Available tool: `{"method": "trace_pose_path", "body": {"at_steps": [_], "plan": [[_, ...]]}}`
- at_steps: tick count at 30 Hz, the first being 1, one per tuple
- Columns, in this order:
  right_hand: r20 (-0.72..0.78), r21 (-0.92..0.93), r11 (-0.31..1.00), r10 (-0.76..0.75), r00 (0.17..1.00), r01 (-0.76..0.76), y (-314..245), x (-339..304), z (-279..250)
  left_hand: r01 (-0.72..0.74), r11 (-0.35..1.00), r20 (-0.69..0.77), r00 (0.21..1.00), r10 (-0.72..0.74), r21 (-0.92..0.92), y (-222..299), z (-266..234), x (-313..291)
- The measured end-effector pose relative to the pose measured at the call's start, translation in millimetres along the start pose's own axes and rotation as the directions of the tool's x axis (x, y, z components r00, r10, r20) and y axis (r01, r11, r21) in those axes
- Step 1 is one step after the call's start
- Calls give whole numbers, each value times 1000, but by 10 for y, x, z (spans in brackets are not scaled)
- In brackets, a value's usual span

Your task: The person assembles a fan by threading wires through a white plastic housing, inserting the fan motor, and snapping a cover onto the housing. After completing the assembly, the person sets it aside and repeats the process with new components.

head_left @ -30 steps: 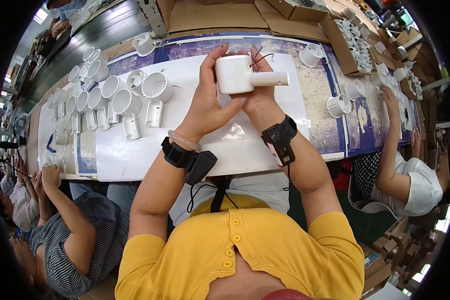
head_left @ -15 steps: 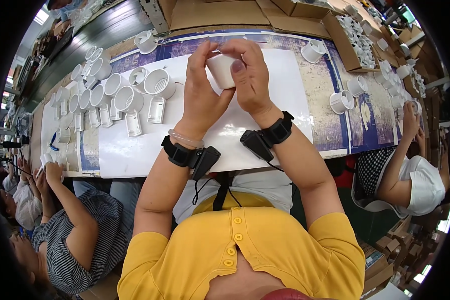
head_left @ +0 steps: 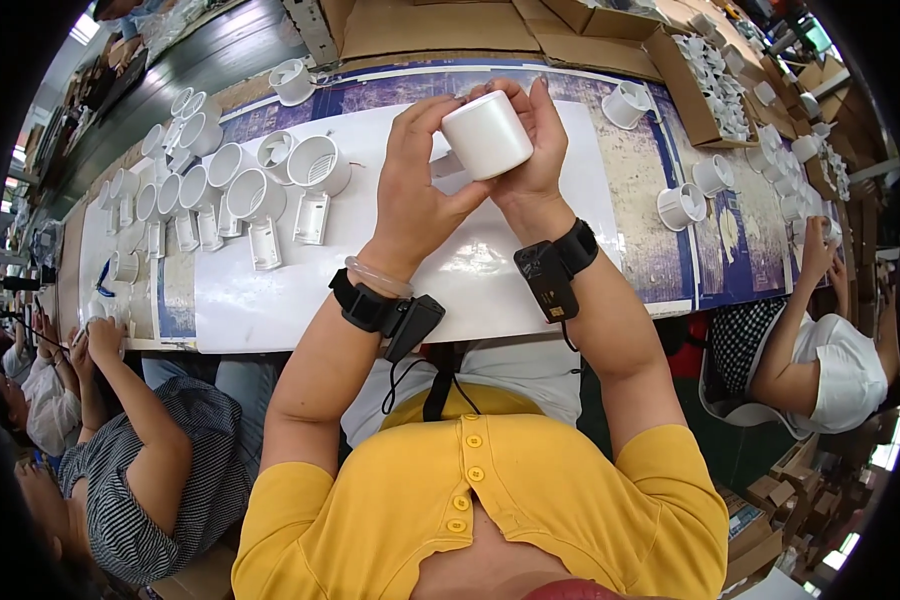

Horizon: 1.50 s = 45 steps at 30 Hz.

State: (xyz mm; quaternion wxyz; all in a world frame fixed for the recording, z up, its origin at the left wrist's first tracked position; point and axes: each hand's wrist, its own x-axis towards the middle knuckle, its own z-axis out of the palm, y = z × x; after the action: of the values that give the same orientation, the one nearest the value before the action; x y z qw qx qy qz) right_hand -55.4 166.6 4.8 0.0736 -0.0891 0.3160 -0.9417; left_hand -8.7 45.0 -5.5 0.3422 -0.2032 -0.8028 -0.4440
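text: none legible | black wrist device (head_left: 547,280): pale marks (head_left: 556,309), unreadable

The smooth white plastic cylindrical housing (head_left: 488,138) has been turned over between the hands: its white tubular side arm (head_left: 448,165), directed rightward a second ago, is now seen at the left, beside the bare left hand (head_left: 415,170). The bare right hand (head_left: 538,155), wrapped across the front half a second ago, has been rolled open behind and beneath the housing.
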Motion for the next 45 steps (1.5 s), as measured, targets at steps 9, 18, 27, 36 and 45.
{"method": "trace_pose_path", "body": {"at_steps": [9, 18, 27, 36, 45], "plan": [[348, -675, 528, -387, 854, 515, 52, 0, 34, 44, 994, -21, 999, -42, 100, -7, -22, -11], [168, -682, 664, -267, 949, 307, -5, -20, 35, -43, 978, -54, 997, 55, 206, 74, -34, 6], [411, -699, 480, -336, 847, 530, 21, 40, -16, 0, 942, -12, 1000, 5, 336, 34, -61, -42], [576, -749, 156, -327, 749, 644, -9, 60, -77, 31, 945, -28, 999, -23, 326, 70, -16, -24], [599, -651, 354, -304, 741, 671, -55, 126, -142, 210, 893, 221, 923, -315, 397, 214, -147, 1]]}}
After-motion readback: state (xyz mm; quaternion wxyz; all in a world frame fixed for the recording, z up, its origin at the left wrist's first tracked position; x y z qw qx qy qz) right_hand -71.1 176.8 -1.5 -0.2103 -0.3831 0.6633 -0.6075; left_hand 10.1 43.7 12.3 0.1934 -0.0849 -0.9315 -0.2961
